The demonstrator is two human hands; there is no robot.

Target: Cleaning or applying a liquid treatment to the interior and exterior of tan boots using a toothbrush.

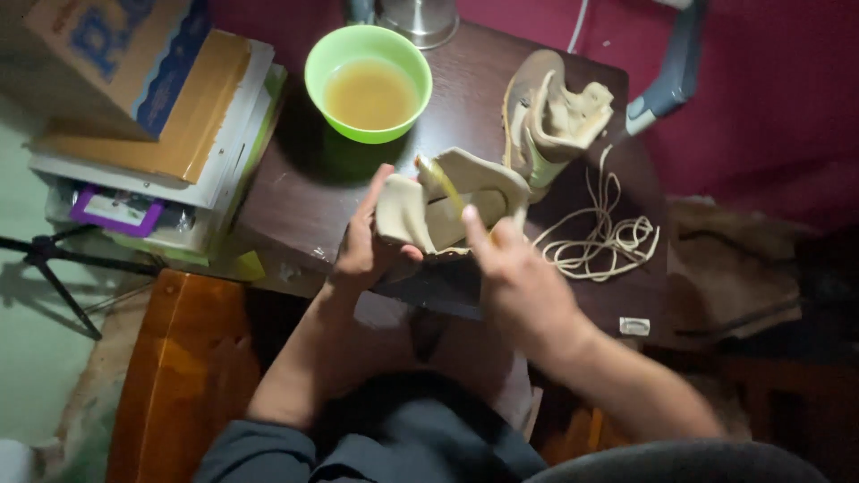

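In the middle of the frame, the left hand grips a soft cream-coloured leather shoe upper by its left side, thumb under and fingers up along it. The right hand is closed around a thin stick-like brush with a yellowish tip, and the tip sits inside the shoe upper. The right hand looks blurry.

Just above, in the upper middle, stands a round green plastic bowl of yellow-brown liquid on the dark wooden table. It is close to the hands, so I think an elbow or the shoe could bump it and spill it. The wet tip could also drip on the table or on the person's lap. The loose cream laces, at the right, could catch on a hand and get pulled off.

Counting: two hands, one brush, one bowl, one heap of laces. Two shoe pieces: the held one and a second cream shoe upper lying in the upper right. One stack of boxes and books sits in the upper left.
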